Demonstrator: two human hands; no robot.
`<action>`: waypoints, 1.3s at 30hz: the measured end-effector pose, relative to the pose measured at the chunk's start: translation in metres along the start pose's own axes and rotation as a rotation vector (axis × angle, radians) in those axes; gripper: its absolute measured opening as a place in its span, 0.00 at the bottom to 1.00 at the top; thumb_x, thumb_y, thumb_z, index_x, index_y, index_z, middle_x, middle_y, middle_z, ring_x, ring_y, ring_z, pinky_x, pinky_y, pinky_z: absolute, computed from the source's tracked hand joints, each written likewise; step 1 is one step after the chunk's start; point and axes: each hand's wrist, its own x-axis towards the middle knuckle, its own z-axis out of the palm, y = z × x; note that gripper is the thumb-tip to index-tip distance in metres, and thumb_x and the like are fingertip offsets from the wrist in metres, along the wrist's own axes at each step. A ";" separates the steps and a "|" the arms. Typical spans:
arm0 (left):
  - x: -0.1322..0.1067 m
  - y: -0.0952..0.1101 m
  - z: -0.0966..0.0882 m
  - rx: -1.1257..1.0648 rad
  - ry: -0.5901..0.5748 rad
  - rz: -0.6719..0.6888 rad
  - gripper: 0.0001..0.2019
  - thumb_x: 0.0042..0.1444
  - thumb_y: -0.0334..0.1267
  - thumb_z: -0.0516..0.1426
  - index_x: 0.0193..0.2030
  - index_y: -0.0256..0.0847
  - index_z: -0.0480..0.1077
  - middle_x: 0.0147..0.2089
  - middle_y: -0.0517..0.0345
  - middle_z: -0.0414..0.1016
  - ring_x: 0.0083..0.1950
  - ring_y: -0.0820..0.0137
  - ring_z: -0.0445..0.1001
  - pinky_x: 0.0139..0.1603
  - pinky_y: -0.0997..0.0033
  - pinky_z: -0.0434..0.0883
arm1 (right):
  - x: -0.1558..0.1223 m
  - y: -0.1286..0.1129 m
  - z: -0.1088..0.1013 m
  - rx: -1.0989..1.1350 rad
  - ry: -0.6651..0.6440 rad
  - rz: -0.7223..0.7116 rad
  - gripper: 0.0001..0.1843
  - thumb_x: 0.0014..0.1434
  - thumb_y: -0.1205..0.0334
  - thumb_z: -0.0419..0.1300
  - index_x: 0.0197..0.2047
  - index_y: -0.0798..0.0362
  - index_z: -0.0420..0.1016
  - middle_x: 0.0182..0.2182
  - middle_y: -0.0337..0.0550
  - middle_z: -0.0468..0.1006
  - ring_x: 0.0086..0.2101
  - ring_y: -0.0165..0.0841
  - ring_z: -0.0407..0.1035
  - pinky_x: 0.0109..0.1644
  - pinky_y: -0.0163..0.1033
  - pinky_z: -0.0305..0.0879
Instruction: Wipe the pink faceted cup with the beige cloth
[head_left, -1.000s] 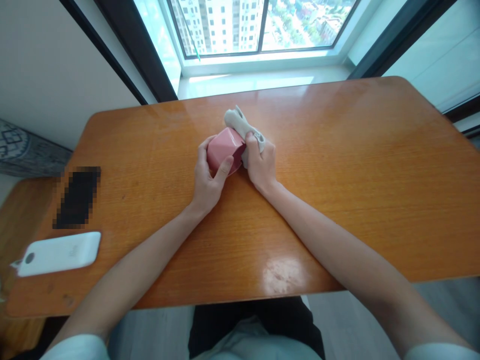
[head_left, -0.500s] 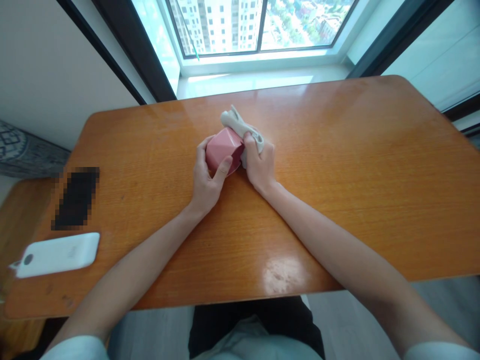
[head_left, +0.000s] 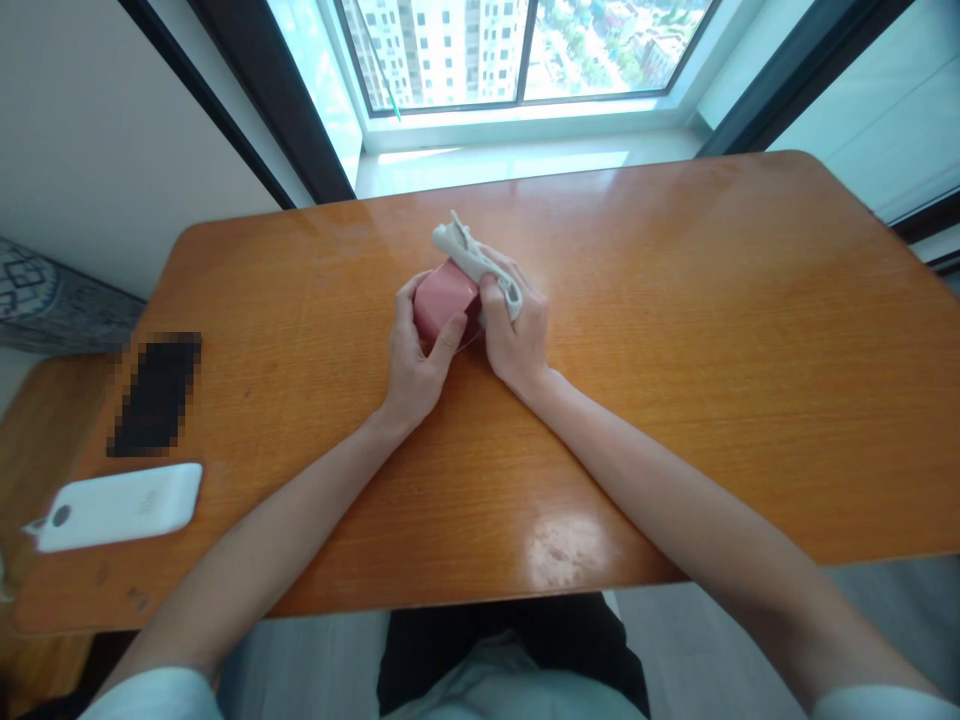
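My left hand (head_left: 416,345) is closed round a pink faceted object (head_left: 444,298), perhaps a cup or small pot, with the thumb on its near side. It is tilted, and its right end is partly hidden behind the fingers and a cloth. In my right hand (head_left: 517,320) is a folded white cloth (head_left: 469,252), pinched under the thumb and lying against the pink object's upper right side. Some fingers of the right hand are hidden behind the cloth. Both hands are over the middle of the wooden table (head_left: 675,400).
At the table's left lie a white oblong device (head_left: 124,508) and, behind it, a dark pixelated rectangle (head_left: 156,395). A window (head_left: 517,60) with a sill stands beyond the far edge. The table's near edge is close to my body.
The right hand and the cloth have shifted slightly left across the pink object, covering more of its right end. The left hand keeps its grip almost unmoved.
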 end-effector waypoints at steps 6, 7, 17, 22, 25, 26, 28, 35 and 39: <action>0.000 0.000 -0.001 0.039 -0.012 0.021 0.29 0.72 0.59 0.63 0.71 0.49 0.64 0.70 0.50 0.74 0.71 0.59 0.75 0.76 0.54 0.72 | 0.002 0.004 0.003 0.037 -0.009 0.015 0.31 0.80 0.38 0.45 0.59 0.47 0.82 0.59 0.45 0.86 0.64 0.43 0.78 0.75 0.55 0.71; 0.000 0.001 -0.001 0.052 -0.015 0.022 0.30 0.72 0.59 0.63 0.71 0.48 0.64 0.70 0.49 0.74 0.71 0.58 0.75 0.75 0.55 0.72 | 0.003 0.008 0.003 0.060 0.021 0.144 0.34 0.79 0.36 0.44 0.56 0.49 0.83 0.52 0.46 0.88 0.58 0.43 0.81 0.71 0.54 0.75; 0.000 -0.003 0.002 -0.030 -0.006 0.013 0.27 0.72 0.59 0.62 0.71 0.52 0.64 0.70 0.53 0.74 0.69 0.58 0.76 0.74 0.52 0.74 | -0.003 -0.008 0.000 -0.032 -0.092 -0.224 0.26 0.79 0.43 0.47 0.65 0.41 0.81 0.68 0.44 0.80 0.73 0.45 0.68 0.81 0.61 0.60; 0.001 0.001 0.001 0.011 -0.003 0.003 0.31 0.70 0.60 0.64 0.71 0.48 0.64 0.69 0.49 0.74 0.69 0.58 0.76 0.74 0.55 0.73 | 0.005 0.007 0.003 0.070 0.043 0.341 0.36 0.78 0.34 0.45 0.46 0.51 0.84 0.40 0.46 0.87 0.50 0.45 0.83 0.65 0.56 0.79; 0.000 0.000 0.001 -0.005 0.008 0.006 0.30 0.70 0.59 0.64 0.71 0.48 0.65 0.70 0.50 0.74 0.69 0.59 0.76 0.74 0.55 0.72 | 0.001 -0.001 -0.001 0.032 0.003 0.167 0.32 0.78 0.36 0.46 0.51 0.49 0.85 0.45 0.46 0.88 0.55 0.44 0.82 0.70 0.56 0.75; -0.001 -0.001 0.002 -0.019 0.014 0.011 0.29 0.70 0.59 0.64 0.70 0.49 0.65 0.69 0.50 0.74 0.69 0.59 0.76 0.73 0.55 0.73 | -0.001 -0.005 -0.002 0.007 -0.027 0.019 0.29 0.78 0.38 0.47 0.55 0.47 0.84 0.53 0.46 0.88 0.62 0.44 0.79 0.74 0.57 0.70; -0.001 -0.003 0.003 -0.049 0.017 0.014 0.26 0.71 0.59 0.63 0.69 0.51 0.65 0.67 0.52 0.76 0.66 0.61 0.77 0.71 0.55 0.75 | -0.003 -0.011 -0.003 -0.044 -0.089 -0.213 0.26 0.79 0.42 0.48 0.62 0.43 0.82 0.66 0.45 0.82 0.72 0.44 0.70 0.80 0.58 0.62; 0.001 0.001 0.001 0.006 0.000 0.011 0.29 0.71 0.58 0.64 0.71 0.48 0.65 0.69 0.49 0.74 0.69 0.59 0.76 0.74 0.55 0.73 | 0.004 0.009 0.003 0.065 0.025 0.288 0.34 0.78 0.34 0.45 0.47 0.49 0.83 0.40 0.43 0.86 0.48 0.41 0.82 0.65 0.52 0.78; 0.000 -0.001 0.000 -0.006 -0.003 0.006 0.29 0.71 0.59 0.63 0.70 0.49 0.64 0.69 0.50 0.74 0.69 0.60 0.76 0.74 0.55 0.73 | -0.001 -0.003 -0.002 0.010 -0.034 0.031 0.28 0.78 0.39 0.48 0.55 0.46 0.84 0.53 0.46 0.87 0.60 0.44 0.79 0.73 0.55 0.71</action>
